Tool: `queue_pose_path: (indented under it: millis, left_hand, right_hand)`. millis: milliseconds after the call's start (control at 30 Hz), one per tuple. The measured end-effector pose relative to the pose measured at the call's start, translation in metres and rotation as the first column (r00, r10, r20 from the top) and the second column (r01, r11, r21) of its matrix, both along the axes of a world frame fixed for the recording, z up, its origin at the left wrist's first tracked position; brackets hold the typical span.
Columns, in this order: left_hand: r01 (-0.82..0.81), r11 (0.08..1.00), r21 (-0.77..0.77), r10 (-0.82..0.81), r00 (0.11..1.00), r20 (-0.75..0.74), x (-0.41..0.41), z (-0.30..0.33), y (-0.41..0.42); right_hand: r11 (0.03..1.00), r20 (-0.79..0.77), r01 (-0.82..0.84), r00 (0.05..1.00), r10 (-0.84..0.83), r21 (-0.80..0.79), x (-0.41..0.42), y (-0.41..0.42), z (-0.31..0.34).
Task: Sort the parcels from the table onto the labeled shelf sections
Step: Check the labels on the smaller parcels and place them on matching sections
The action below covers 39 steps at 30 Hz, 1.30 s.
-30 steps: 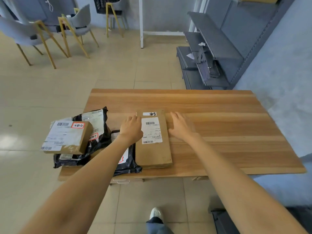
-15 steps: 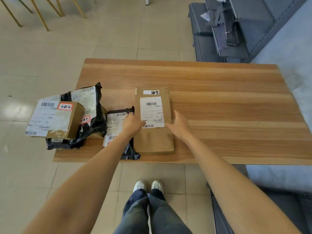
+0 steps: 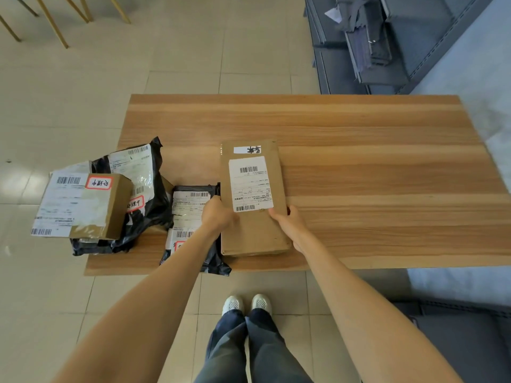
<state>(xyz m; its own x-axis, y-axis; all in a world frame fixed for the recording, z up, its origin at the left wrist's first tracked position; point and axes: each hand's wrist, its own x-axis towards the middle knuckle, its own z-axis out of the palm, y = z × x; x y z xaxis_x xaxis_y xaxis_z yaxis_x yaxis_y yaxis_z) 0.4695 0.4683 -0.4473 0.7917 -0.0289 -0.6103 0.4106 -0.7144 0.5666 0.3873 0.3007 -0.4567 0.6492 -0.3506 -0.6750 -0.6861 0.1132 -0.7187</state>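
Two white labels top the flat brown cardboard parcel

Both bare forearms reach forward from the near edge of the view and converge toward the middle. The left hand is turned with its back up, knuckles toward the camera, its fingers curled around the left long edge of a flat brown parcel. The right hand sits at the parcel's right long edge, slightly nearer than the left, thumb lying across the top face beside the label and the other fingers tucked around the side. The wrists are fairly straight, in line with the forearms. Below, two legs in dark trousers and white shoes stand close together.
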Motion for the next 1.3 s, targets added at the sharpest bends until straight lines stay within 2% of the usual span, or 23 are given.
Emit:
queue_pose_path:
  millis: [233, 367, 500, 633, 733, 867, 1000, 1100, 1200, 1300]
  left_hand:
    - [-0.042, 0.989, -0.141, 0.056, 0.994, 0.096, 0.014, 0.034, -0.015]
    - [0.008, 0.956, -0.293, 0.029, 0.992, 0.120, 0.039, 0.074, -0.026]
    - [-0.033, 0.920, -0.392, 0.112, 0.977, 0.182, 0.077, 0.130, -0.028]
    - [-0.047, 0.908, -0.417, 0.174, 0.947, 0.272, 0.113, 0.184, -0.014]
    - [0.041, 0.896, -0.442, 0.082, 0.963, 0.257, 0.129, 0.216, -0.003]
    - [0.234, 0.895, -0.380, -0.152, 0.960, 0.235, 0.132, 0.231, 0.001]
    - [0.386, 0.826, -0.410, -0.346, 0.922, 0.172, 0.122, 0.230, 0.001]
    - [0.400, 0.797, -0.453, -0.381, 0.914, 0.138, 0.116, 0.226, 0.004]
    - [0.328, 0.816, -0.476, -0.326, 0.941, 0.089, 0.112, 0.223, 0.005]
    - [0.272, 0.825, -0.496, -0.259, 0.961, 0.095, 0.109, 0.221, 0.005]
  right_hand:
    - [0.997, 0.148, 0.018, 0.989, -0.006, -0.081, 0.020, -0.023, 0.042]
    - [0.992, 0.231, 0.014, 0.973, 0.015, -0.122, 0.036, -0.051, 0.086]
    - [0.961, 0.204, -0.122, 0.963, 0.176, -0.249, 0.050, -0.092, 0.145]
    - [0.893, 0.155, -0.287, 0.921, 0.357, -0.347, 0.054, -0.122, 0.205]
    - [0.824, 0.078, -0.397, 0.882, 0.464, -0.404, 0.055, -0.130, 0.233]
    - [0.769, 0.011, -0.482, 0.844, 0.535, -0.419, 0.057, -0.128, 0.253]
    - [0.712, -0.053, -0.548, 0.807, 0.589, -0.439, 0.059, -0.127, 0.262]
    - [0.670, -0.099, -0.573, 0.790, 0.606, -0.472, 0.057, -0.127, 0.270]
    - [0.697, -0.059, -0.549, 0.803, 0.593, -0.460, 0.055, -0.128, 0.274]
    - [0.684, -0.039, -0.552, 0.791, 0.611, -0.477, 0.057, -0.127, 0.276]
